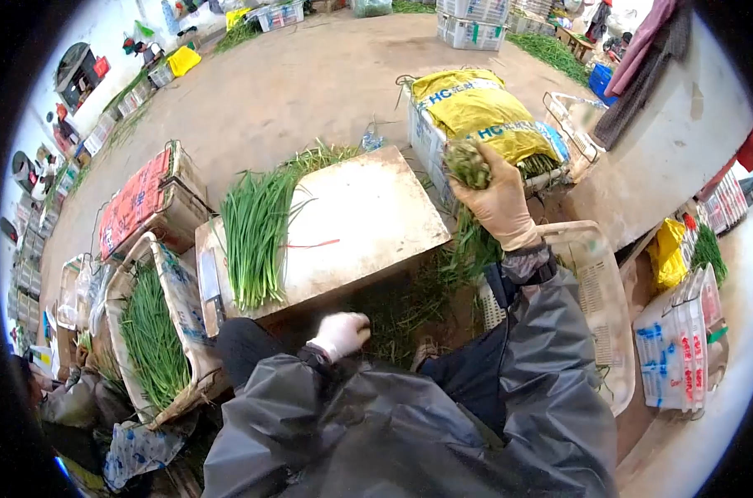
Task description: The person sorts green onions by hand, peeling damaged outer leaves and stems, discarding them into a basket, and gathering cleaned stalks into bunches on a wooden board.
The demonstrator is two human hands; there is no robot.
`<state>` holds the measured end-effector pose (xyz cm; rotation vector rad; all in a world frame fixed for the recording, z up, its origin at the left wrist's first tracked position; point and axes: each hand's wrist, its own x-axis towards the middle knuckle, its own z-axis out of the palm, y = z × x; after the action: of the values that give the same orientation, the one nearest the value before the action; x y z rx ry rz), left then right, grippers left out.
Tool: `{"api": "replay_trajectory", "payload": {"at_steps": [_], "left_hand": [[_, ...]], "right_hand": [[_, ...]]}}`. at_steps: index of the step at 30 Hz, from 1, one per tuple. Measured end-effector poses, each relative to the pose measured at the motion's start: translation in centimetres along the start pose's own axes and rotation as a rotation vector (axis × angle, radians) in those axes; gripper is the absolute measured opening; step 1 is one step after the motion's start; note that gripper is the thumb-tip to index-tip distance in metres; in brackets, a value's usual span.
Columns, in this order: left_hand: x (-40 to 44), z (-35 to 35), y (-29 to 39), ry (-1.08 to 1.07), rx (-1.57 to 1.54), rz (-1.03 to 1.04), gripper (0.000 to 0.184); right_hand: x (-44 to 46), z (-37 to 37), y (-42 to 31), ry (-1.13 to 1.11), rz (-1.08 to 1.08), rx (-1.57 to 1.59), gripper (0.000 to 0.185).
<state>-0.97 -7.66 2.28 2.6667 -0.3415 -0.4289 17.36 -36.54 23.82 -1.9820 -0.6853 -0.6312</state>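
My right hand (501,199), in a pale glove, is raised at the right of the board, wrapped round a green bundle (468,163) whose cut end faces left. My left hand (343,334), in a whitish glove, is closed in front of the board's near edge; whether it holds anything is hidden. On the white board (368,224) lies a loose pile of long green stalks (256,236), with a thin red strip (314,244) beside it. A knife (211,286) lies along the board's left edge.
A basket of green stalks (154,340) stands at the left, near a crate with a red cover (136,207). Behind my right hand is a crate under a yellow sack (476,108). A pale plastic basket (596,307) stands at the right. Cut leaves litter the floor below.
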Motion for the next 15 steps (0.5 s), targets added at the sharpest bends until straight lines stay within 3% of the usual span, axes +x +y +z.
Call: {"api": "replay_trajectory", "payload": {"at_steps": [1,4,5,6,8,11,12,15], "left_hand": [[0.6,-0.7,-0.6,0.123,-0.153,-0.022,0.032],[2.7,-1.1,-4.0,0.424,-0.715,-0.151,0.026],[3.5,-0.8,-5.1,0.411,-1.162,-0.255,0.029],[3.3,-2.1,-5.2,0.371,-1.358,-0.388,0.039],[3.8,-0.7,-7.5,0.365,-1.717,-0.386,0.055],[3.8,-0.5,-6.3,0.212,-1.891,-0.379,0.082],[4.0,0.1,-5.7,0.172,-1.835,-0.467,0.086],[4.1,1.4,-4.6,-0.012,-1.854,-0.46,0.085]], "right_hand": [[1.3,0.3,-2.8,-0.061,-0.028,0.059,0.05],[3.6,3.5,-5.9,-0.167,-0.486,-0.062,0.04],[3.5,5.1,-6.2,-0.223,-0.6,-0.14,0.035],[2.9,6.7,-6.3,-0.279,-0.713,-0.217,0.03],[0.6,10.2,-4.9,-0.391,-0.826,-0.309,0.024],[-5.4,15.5,0.2,-0.507,-0.881,-0.326,0.023],[-7.8,16.8,2.1,-0.581,-0.852,-0.292,0.024],[-14.6,19.3,8.1,-0.86,-0.769,-0.425,0.025]]}}
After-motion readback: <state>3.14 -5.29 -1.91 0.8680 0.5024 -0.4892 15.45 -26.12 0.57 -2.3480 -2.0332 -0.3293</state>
